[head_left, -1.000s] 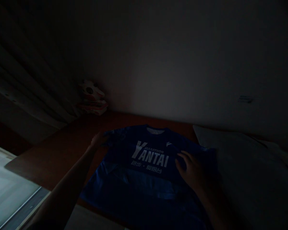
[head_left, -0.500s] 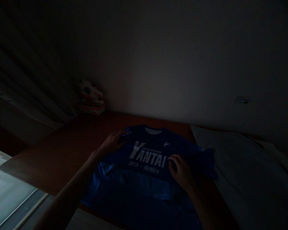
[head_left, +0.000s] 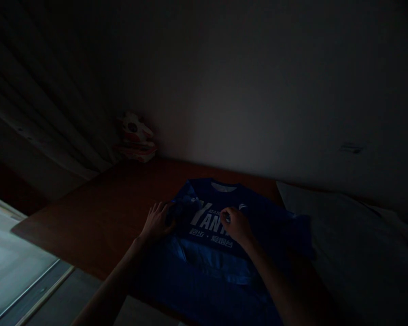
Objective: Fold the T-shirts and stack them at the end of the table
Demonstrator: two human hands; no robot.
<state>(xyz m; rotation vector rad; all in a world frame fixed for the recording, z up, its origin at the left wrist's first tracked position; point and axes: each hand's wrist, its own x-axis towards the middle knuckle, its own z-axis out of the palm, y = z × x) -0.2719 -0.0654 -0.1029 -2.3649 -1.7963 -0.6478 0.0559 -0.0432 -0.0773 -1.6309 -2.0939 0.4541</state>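
A blue short-sleeved T-shirt (head_left: 224,190) with white lettering lies front up, its collar toward the wall. Its lower part is covered by a second, lighter blue stretch of fabric with creases. My left hand (head_left: 158,222) rests at the shirt's left sleeve, fingers spread and thumb over the cloth. Over the lettering in the middle of the chest is my right hand (head_left: 237,224), its fingers curled together and hiding some letters. Whether cloth is caught in those fingers is too dark to tell.
The shirt lies on a reddish-brown wooden surface (head_left: 115,217). A white-and-red plush-like figure (head_left: 136,136) stands in the far left corner by a curtain (head_left: 47,104). Grey cloth (head_left: 340,226) spreads at the right. Behind is a plain wall (head_left: 245,90).
My right hand has moved left and slightly up over the lettering, its fingers curling in. My left hand has come down along the sleeve, which now lies folded inward. The view has shifted slightly.
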